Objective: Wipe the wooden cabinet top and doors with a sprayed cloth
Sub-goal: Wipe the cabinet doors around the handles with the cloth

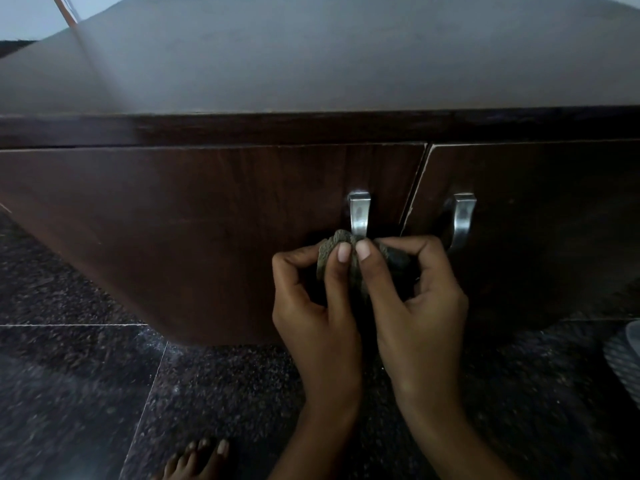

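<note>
A low dark wooden cabinet fills the view, with a smooth top [329, 53] and two shut doors. The left door [207, 220] carries a metal handle [358, 213]; the right door [536, 220] has its own handle [462, 216]. A bunched grey-green cloth [332, 247] is wrapped around the lower end of the left door's handle. My left hand [311, 299] and my right hand [415, 292] both pinch the cloth there, thumbs side by side just under the handle.
The cabinet stands on a dark speckled stone floor [104, 393] with pale grout lines. My bare toes [197, 459] show at the bottom edge. A ribbed grey object [625, 355] lies at the right edge. A thin pole [64, 8] leans at the top left.
</note>
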Action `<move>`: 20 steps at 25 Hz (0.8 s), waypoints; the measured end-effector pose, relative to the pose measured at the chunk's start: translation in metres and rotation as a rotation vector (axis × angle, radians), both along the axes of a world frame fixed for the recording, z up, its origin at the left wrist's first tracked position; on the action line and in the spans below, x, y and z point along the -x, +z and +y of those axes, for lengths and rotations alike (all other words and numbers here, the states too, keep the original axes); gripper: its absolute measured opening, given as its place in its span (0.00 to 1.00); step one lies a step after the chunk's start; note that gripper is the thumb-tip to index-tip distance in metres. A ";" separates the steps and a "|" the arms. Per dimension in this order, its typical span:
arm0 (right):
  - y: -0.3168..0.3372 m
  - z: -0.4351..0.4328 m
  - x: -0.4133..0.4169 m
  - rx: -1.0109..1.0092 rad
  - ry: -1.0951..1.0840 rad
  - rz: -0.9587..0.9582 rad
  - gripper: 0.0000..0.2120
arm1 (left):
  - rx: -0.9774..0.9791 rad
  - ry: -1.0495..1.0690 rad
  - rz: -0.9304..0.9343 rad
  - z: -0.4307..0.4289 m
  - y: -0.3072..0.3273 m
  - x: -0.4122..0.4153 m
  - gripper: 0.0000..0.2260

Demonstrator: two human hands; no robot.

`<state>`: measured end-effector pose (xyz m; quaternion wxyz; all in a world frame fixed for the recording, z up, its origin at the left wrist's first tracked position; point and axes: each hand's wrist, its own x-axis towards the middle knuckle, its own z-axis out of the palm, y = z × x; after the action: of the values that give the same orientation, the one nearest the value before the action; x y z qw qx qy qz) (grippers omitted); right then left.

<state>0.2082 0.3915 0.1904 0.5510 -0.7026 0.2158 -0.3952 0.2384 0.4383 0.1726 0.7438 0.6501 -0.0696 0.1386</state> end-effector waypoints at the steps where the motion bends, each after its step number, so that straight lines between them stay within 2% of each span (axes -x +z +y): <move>1: -0.003 0.000 0.000 0.037 -0.003 -0.007 0.08 | 0.011 0.009 0.010 0.000 -0.003 0.000 0.07; 3: -0.008 0.000 -0.001 0.088 -0.004 -0.007 0.09 | 0.029 0.016 0.029 -0.002 -0.007 0.001 0.04; 6: -0.013 0.000 -0.003 0.159 -0.021 -0.003 0.07 | 0.041 0.018 0.038 -0.004 -0.009 0.001 0.07; 9: -0.015 0.000 -0.004 0.205 -0.025 0.019 0.06 | 0.020 0.014 0.038 -0.006 -0.010 0.002 0.05; 17: -0.022 -0.002 -0.011 0.180 -0.022 0.134 0.06 | -0.059 0.056 0.082 -0.006 -0.020 -0.004 0.09; 20: -0.019 0.000 -0.011 0.156 -0.026 0.160 0.10 | -0.089 0.067 0.087 -0.005 -0.020 -0.003 0.10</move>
<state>0.2190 0.3914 0.1714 0.4704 -0.7698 0.2367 -0.3605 0.2415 0.4334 0.1521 0.7114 0.6900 -0.0214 0.1317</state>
